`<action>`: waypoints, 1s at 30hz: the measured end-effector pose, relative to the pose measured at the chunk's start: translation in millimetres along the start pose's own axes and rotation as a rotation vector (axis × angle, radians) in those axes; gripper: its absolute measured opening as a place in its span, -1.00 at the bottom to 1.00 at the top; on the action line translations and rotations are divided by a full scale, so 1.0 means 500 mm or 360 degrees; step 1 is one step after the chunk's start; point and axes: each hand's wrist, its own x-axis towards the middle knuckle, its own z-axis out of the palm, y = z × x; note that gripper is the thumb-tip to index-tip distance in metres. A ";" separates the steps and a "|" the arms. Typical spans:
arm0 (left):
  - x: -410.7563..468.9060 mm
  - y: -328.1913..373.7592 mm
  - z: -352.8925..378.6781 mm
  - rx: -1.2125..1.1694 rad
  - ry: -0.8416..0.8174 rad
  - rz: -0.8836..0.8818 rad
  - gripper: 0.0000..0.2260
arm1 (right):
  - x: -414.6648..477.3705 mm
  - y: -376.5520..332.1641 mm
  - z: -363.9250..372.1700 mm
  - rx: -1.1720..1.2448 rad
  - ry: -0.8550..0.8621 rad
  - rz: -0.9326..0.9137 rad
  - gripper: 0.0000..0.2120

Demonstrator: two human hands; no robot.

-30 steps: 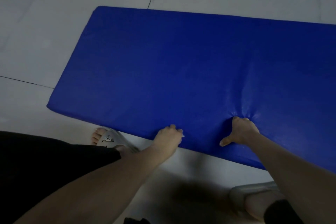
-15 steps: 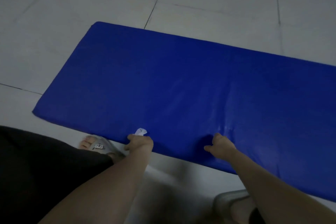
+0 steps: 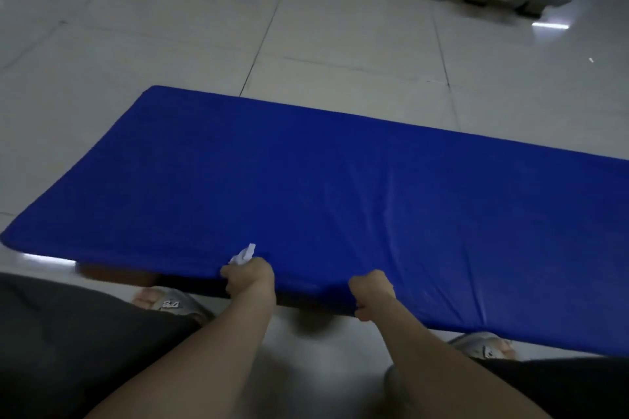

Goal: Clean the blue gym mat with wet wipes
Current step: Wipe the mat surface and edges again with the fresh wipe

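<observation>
The blue gym mat (image 3: 306, 187) is lying across the tiled floor (image 3: 340, 61), bare tiles lying open beyond its far edge. Your left hand (image 3: 250, 277) is gripping its near edge, a crumpled wet wipe (image 3: 243, 255) sticking out of your fist; your right hand (image 3: 371, 291) is clutching that edge nearby.

mat (image 3: 340, 187): smooth vinyl-like sheen | floor (image 3: 340, 44): glossy tile

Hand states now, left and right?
Left hand: closed on near edge of the blue padded gym mat, crumpled white wet wipe in the same grip.
Right hand: closed on the mat's near edge.
</observation>
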 end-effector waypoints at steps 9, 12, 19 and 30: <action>-0.131 0.091 -0.036 -0.0224 0.0018 0.0183 -0.64 | -0.076 0.018 -0.071 0.1727 0.0074 0.0288 -0.65; -0.152 0.135 -0.048 -0.0452 -0.0002 0.0283 -0.68 | -0.101 -0.016 -0.111 0.1889 0.0157 0.0053 -0.75; -0.223 0.243 -0.097 -0.0854 -0.0235 0.0179 -0.70 | -0.124 -0.129 -0.219 0.1603 0.0428 -0.0353 -0.82; -0.343 0.295 -0.023 -0.0912 -0.0603 -0.0081 -0.62 | -0.177 -0.236 -0.448 0.0954 0.0822 -0.1266 -0.74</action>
